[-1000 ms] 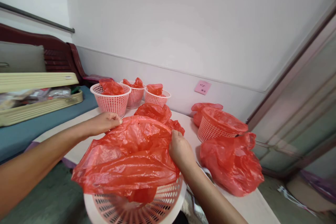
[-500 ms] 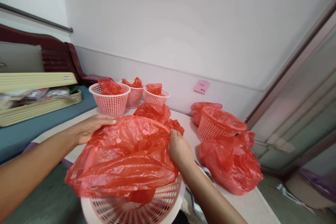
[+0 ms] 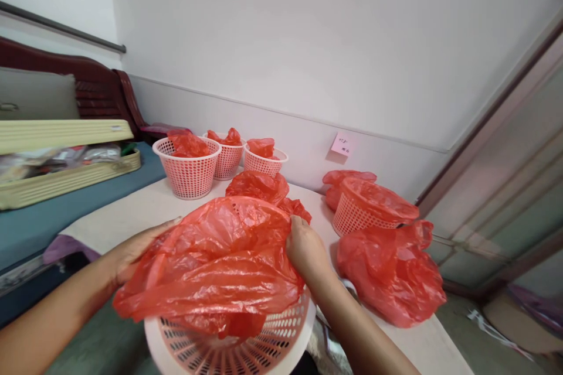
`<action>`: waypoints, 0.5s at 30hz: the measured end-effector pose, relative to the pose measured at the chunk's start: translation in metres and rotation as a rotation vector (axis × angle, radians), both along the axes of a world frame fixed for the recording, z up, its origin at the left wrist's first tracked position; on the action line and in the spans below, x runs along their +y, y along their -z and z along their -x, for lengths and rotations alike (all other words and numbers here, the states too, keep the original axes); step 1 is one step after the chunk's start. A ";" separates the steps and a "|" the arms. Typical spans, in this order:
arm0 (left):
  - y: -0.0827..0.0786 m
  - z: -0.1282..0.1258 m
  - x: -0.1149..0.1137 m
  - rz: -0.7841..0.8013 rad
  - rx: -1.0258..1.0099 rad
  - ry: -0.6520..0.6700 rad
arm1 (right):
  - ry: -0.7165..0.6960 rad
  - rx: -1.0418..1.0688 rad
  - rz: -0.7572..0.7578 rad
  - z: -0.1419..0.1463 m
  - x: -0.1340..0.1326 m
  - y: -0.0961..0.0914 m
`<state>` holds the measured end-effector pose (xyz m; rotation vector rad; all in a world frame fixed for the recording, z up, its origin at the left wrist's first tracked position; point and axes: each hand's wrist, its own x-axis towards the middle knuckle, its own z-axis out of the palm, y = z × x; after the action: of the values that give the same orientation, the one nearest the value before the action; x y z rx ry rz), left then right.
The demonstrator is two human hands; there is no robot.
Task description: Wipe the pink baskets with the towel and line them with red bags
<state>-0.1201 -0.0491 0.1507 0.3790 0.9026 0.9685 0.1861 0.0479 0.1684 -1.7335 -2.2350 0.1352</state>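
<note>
A crumpled red plastic bag (image 3: 215,269) is draped over a round pink mesh basket (image 3: 246,351) at the near table edge. My left hand (image 3: 136,249) lies along the bag's left side, mostly covered by the plastic, fingers stretched against it. Gripping the bag's right edge over the basket rim is my right hand (image 3: 305,249), fingers curled into the plastic.
Three pink baskets (image 3: 189,167) with red bags stand at the back of the white table (image 3: 132,217). A basket lined with a red bag (image 3: 365,205) and a loose red bag (image 3: 391,272) lie right. A cream case (image 3: 57,161) rests on a blue surface at left.
My left hand slid from the bag's far top edge down along its left side toward me. The right hand kept its grip in place.
</note>
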 end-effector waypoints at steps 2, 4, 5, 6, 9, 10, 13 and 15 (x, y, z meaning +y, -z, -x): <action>0.005 -0.003 -0.008 0.007 -0.078 -0.031 | 0.004 0.038 -0.002 -0.003 0.002 0.002; 0.009 -0.005 -0.012 -0.001 -0.115 -0.072 | 0.010 0.086 -0.004 -0.006 0.006 0.004; 0.010 -0.006 -0.013 -0.011 -0.111 -0.088 | 0.011 0.113 -0.005 -0.008 0.007 0.005; 0.011 -0.007 -0.013 -0.023 -0.097 -0.097 | 0.011 0.142 -0.005 -0.009 0.009 0.006; 0.012 -0.012 -0.005 -0.063 -0.067 -0.115 | 0.015 0.233 0.004 -0.013 0.018 0.011; 0.012 -0.013 0.000 -0.079 -0.060 -0.118 | 0.022 0.266 0.010 -0.015 0.022 0.013; 0.014 -0.014 0.021 -0.166 -0.033 -0.144 | 0.058 0.384 0.035 -0.021 0.036 0.021; 0.015 -0.012 0.039 -0.242 -0.007 -0.168 | 0.077 0.484 0.058 -0.024 0.045 0.027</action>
<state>-0.1081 -0.0104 0.1352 0.5098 0.8218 1.2381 0.2105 0.0933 0.1413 -1.6015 -1.8257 0.5443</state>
